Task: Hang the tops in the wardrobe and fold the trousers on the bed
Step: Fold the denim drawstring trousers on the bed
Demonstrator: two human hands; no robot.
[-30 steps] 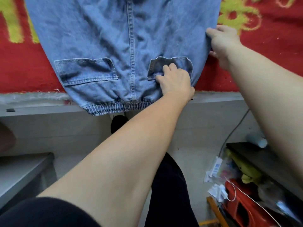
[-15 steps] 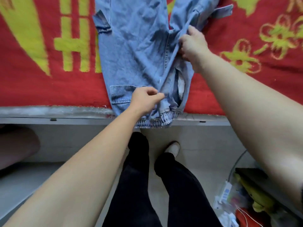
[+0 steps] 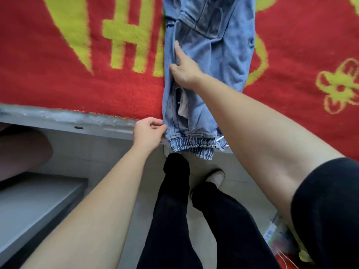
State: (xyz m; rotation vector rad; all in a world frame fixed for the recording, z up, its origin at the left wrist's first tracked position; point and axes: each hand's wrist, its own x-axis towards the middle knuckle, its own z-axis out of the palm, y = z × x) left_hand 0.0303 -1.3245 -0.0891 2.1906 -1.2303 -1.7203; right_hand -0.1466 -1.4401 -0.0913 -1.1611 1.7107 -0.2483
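Light blue denim trousers (image 3: 223, 61) lie lengthwise on the bed's red blanket (image 3: 58, 84), folded in half along their length, with the elastic waistband (image 3: 194, 150) hanging over the bed's near edge. My left hand (image 3: 149, 133) pinches the left edge of the trousers just above the waistband. My right hand (image 3: 184, 68) rests on the trousers' left fold further up, its index finger stretched along the seam. A pale pocket lining shows between the two hands.
The blanket has yellow patterns. A grey bed frame edge (image 3: 68, 123) runs below it. A grey step or shelf (image 3: 29, 206) stands at the lower left. My black-trousered legs and white shoes stand on the pale floor. Clutter with a white power strip (image 3: 271, 232) lies at the lower right.
The right half of the trousers has been folded over onto the left. My right hand moved left to the fold edge, and my left hand shifted to the waistband's left corner.
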